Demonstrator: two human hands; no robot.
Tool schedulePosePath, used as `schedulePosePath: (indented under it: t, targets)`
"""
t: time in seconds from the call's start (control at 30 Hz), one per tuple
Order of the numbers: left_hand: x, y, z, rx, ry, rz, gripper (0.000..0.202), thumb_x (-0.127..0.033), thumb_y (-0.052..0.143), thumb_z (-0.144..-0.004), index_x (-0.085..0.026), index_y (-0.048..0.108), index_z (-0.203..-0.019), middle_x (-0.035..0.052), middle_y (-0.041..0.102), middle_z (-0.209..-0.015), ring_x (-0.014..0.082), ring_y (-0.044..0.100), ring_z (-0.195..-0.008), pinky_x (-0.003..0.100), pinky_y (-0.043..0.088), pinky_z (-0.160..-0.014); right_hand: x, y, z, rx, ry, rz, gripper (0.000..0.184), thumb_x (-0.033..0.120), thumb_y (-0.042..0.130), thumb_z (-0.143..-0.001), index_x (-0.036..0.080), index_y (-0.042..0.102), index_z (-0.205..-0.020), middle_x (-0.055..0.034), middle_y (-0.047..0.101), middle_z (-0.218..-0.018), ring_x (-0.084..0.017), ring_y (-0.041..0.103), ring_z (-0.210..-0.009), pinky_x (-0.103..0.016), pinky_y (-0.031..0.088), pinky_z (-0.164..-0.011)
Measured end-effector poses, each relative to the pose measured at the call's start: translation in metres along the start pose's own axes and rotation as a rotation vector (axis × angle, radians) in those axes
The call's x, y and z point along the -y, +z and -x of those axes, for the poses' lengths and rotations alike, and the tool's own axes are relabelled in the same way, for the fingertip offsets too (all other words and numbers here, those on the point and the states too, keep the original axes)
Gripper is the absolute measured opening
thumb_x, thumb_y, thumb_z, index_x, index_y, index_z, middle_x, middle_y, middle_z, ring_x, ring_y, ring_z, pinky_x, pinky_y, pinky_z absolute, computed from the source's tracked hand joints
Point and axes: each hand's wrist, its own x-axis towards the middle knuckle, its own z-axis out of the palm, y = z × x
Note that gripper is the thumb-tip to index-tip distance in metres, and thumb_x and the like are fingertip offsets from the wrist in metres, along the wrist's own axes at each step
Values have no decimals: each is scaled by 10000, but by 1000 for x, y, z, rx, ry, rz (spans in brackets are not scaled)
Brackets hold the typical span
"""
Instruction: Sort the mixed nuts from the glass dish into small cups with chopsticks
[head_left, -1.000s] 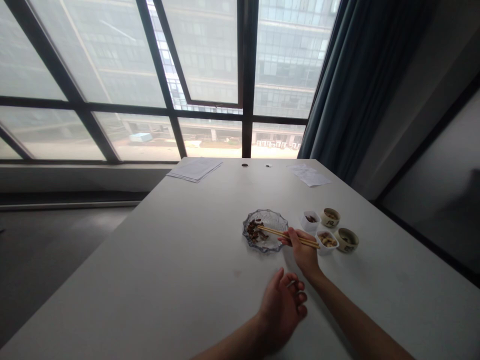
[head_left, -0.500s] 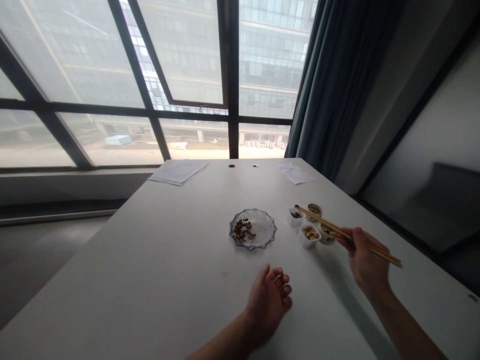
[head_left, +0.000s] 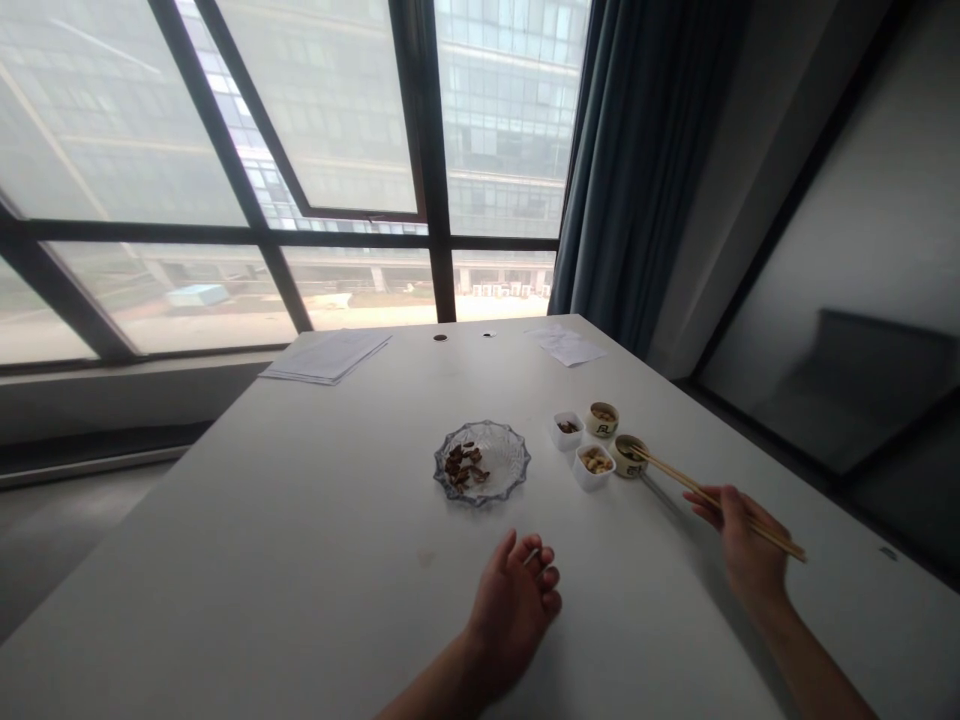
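Observation:
My right hand (head_left: pixel 754 550) is closed around a pair of wooden chopsticks (head_left: pixel 705 492). Their tips reach into the near round cup (head_left: pixel 628 468), which has dark marks on its side; whether they grip anything I cannot make out. Behind it stands a matching round cup (head_left: pixel 602 428) with light brown pieces inside. Two white square cups sit to the left: one (head_left: pixel 568 440) holds dark pieces, the other (head_left: pixel 593 480) yellowish ones. My left hand (head_left: pixel 516 605) rests palm-sideways on the table, fingers loosely curled and holding nothing. Beyond it lies a scalloped glass dish (head_left: pixel 510 470) with brown pieces on its left side.
The white table (head_left: pixel 330 560) stretches toward the window. A stack of paper (head_left: pixel 330 357) lies at its far left, with loose sheets (head_left: pixel 574 348) at the far right. Two small round fittings are near the back edge. A dark blue curtain (head_left: pixel 637 170) hangs beyond.
The chopstick tips have moved from over the dark-filled square cup to the near round cup, as my right hand drew back. My view has shifted slightly right. The left hand stays resting.

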Motion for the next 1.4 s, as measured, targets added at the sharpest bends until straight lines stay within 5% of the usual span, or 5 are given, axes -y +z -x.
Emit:
schedulePosePath:
  t: [0.5, 0.73, 1.07, 1.2, 1.4]
  targets:
    - [1, -1, -1, 4, -1, 11, 209, -393, 584, -899, -191, 529, -892, -3, 577, -774, 121, 498, -600, 243, 265, -559, 15, 6, 14, -18, -181, -6, 338, 437, 662, -874, 102, 702, -874, -120, 725, -797, -226, 729, -690, -303, 596, -597]
    - [1, -1, -2, 1, 5, 9, 239, -419, 593, -891, -189, 531, -875, -4, 573, -769, 119, 499, -602, 248, 263, -563, 60, 84, 47, 393, -253, -17, 248, 390, 624, -912, 174, 727, -849, -97, 727, -869, -237, 723, -725, -350, 608, -609]
    - [4, 1, -3, -19, -3, 40, 268, -452, 539, -900, -191, 515, -845, 3, 548, -728, 126, 468, -567, 250, 226, -565, 46, 207, 85, 958, -333, 83, 330, 384, 540, -953, 187, 735, -773, -60, 698, -802, -176, 655, -703, -291, 540, -653]
    - [6, 1, -3, -27, 2, 43, 271, -452, 539, -897, -187, 511, -846, -3, 534, -712, 123, 458, -560, 251, 218, -569, 45, 221, 90, 1007, -410, 141, 331, 382, 541, -950, 193, 727, -751, -53, 701, -782, -188, 649, -743, -293, 513, -703]
    - [7, 1, -3, -27, -12, 46, 269, -455, 540, -890, -191, 512, -850, 3, 542, -724, 127, 463, -563, 258, 220, -572, 42, 217, 89, 848, -347, 205, 366, 420, 533, -952, 183, 714, -740, -53, 701, -727, -185, 644, -663, -278, 496, -626]
